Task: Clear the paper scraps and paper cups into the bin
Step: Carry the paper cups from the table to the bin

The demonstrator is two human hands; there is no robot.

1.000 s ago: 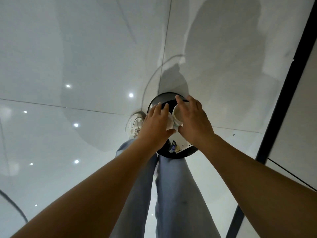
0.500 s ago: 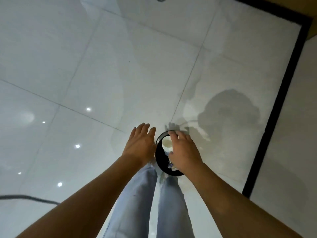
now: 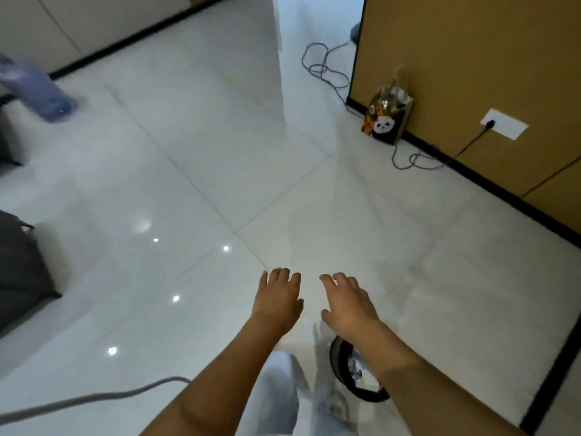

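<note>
White floor tiles (image 3: 195, 127) are filling most of the view. Left hand (image 3: 278, 298) and right hand (image 3: 347, 305) are hovering side by side, near centre, fingers straight and spread, both holding nothing. Bin (image 3: 341, 363) is sitting low and near, right of the person's legs, partly hidden under the right forearm; its dark rim is showing, with pale litter inside, too blurred to tell cups from scraps. No cup or scrap is showing anywhere on the floor in view.

Judgement: the drop into the bin is looking done and the person is looking outward, so the step in hand is finding whatever is left. Next move is calling for a turn toward wherever scraps and cups are lying, out of view here, then a fresh pick with either free hand. Cable (image 3: 94, 396) near left is a trip risk.

Bag (image 3: 386, 121) far right against the wall is not part of the job.
</note>
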